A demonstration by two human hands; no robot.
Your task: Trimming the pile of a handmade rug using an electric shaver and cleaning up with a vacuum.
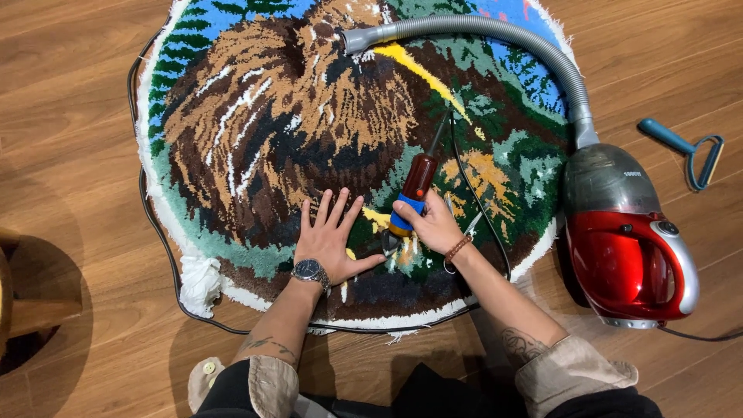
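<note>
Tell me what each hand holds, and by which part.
Right hand grips the electric trimmer at its blue lower end. Left hand holds nothing, flat on the rug.

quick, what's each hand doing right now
Left hand: open, flat on the rug.
Right hand: closed around the trimmer.

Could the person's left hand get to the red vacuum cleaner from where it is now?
Probably not easily. The left hand lies flat on the round rug, while the red vacuum cleaner sits far off on the other side, past the right hand and its trimmer.
</note>
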